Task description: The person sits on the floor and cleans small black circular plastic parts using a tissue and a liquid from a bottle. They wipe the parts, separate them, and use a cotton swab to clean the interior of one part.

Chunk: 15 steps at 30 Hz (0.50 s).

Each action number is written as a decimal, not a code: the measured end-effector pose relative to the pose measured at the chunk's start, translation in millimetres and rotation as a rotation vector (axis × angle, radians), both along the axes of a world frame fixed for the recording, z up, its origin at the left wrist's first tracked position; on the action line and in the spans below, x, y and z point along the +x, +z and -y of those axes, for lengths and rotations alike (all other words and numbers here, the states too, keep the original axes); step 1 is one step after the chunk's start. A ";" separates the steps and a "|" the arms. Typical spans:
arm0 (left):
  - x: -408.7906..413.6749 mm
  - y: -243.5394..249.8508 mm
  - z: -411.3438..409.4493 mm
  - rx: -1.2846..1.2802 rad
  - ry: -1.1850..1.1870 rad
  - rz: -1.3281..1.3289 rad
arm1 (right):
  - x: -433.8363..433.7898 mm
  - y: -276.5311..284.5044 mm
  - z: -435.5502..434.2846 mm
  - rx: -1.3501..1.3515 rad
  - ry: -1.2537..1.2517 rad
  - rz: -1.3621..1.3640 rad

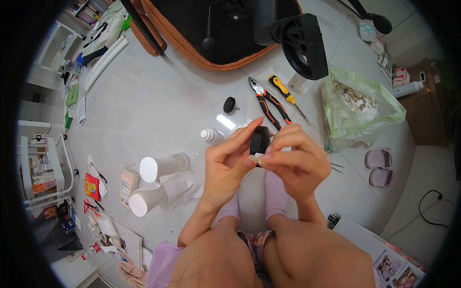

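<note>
My left hand (pixel 227 162) holds a round black plastic part (pixel 260 140), perhaps a caster wheel or foot, upright between fingers and thumb. The fingertips of my right hand (pixel 297 158) pinch a small whitish scrap (pixel 256 157) at the part's lower edge, where my left thumb also touches. A black round knob with a metal stem (pixel 229 105) lies on the floor beyond my hands. Black-and-orange pliers (pixel 268 100) and a yellow-and-black screwdriver (pixel 286 91) lie beyond my right hand. A white bottle (pixel 211 136) is just left of my left hand.
An upturned chair with a brown-edged seat (pixel 216 66) stands ahead. A green plastic bag of waste (pixel 363 122) is at the right, near pink slippers (pixel 379 158). Paper rolls (pixel 164 167) lie at the left. A white wheeled rack (pixel 59 169) stands at the far left.
</note>
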State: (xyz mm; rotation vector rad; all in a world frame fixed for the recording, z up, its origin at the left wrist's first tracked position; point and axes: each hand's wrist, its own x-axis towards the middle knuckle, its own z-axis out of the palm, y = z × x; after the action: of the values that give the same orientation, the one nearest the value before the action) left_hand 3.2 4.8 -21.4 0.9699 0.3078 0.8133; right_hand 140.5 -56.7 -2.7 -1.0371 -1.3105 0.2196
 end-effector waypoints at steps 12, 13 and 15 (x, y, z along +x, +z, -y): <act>-4.2 13.6 -6.2 0.530 0.292 -0.237 | 17.1 25.0 2.2 -0.097 0.125 0.167; -4.8 12.4 -6.7 0.601 0.315 -0.257 | 19.4 25.1 2.0 -0.098 0.140 0.185; -6.3 8.8 -9.5 0.743 0.358 -0.297 | 20.1 25.7 -0.5 -0.098 0.130 0.202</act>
State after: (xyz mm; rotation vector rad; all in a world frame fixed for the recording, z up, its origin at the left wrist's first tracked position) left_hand -3.2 14.2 -12.6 1.7742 0.4556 1.1445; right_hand 160.6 -56.2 23.0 -1.0786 -1.5655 0.2855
